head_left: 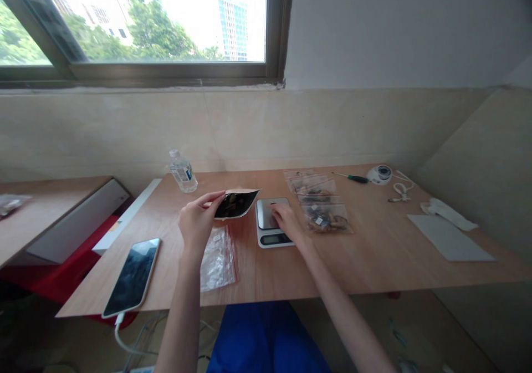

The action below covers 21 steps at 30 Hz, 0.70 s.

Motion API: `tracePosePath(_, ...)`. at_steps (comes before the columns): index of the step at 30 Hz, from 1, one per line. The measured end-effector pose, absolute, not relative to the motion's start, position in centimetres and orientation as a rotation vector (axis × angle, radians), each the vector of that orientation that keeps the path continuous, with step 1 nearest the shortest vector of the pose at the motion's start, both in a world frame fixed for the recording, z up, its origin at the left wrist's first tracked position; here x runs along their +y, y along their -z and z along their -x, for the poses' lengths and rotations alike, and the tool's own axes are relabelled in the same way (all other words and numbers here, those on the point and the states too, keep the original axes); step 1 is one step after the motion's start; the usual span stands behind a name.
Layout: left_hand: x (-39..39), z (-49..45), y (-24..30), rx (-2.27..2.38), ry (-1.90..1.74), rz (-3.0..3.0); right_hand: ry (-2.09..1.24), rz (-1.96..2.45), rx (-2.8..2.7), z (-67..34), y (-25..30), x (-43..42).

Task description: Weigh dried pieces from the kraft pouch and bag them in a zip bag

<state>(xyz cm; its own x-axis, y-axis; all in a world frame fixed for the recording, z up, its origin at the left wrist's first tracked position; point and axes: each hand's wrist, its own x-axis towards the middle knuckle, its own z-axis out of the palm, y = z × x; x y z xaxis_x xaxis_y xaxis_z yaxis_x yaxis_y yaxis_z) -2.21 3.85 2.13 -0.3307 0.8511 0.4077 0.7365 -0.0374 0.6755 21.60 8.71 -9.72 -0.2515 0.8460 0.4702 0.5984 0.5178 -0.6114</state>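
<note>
At the lower left of the frame, a phone (133,276) with a white cable plugged in lies face up near the edge of a wooden desk (253,279). Further back, left of center, stands a clear plastic bottle (185,174) with a white cap. Just left of center, the person's left hand (198,218) is raised above the desk, its fingers pinched closed on the left edge of a pouch (236,204), whose open, dark mouth faces the viewer. Below it, clear red-edged zip bags (219,259) lie flat. At the center sits a white digital scale (272,240) with a metal plate. The right hand (286,218) reaches in from the lower right, its fingers curled down over the plate; they are small and partly hidden, so I cannot tell how far open they are or whether they hold anything. Right of the scale, filled zip bags (326,219) overlap in a row. Farther right come a green-and-black screwdriver (358,179), a white dome camera (376,175) with a coiled cable (401,190), and a pale flat sheet (451,241).
</note>
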Motion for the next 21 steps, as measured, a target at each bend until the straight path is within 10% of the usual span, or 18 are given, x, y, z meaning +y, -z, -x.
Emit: tracePosePath(21, 3.6, 2.9, -1.7, 2.032, -1.338, -1.723, -0.472, 1.311, -1.724, -23.6, 11.8, 10.2)
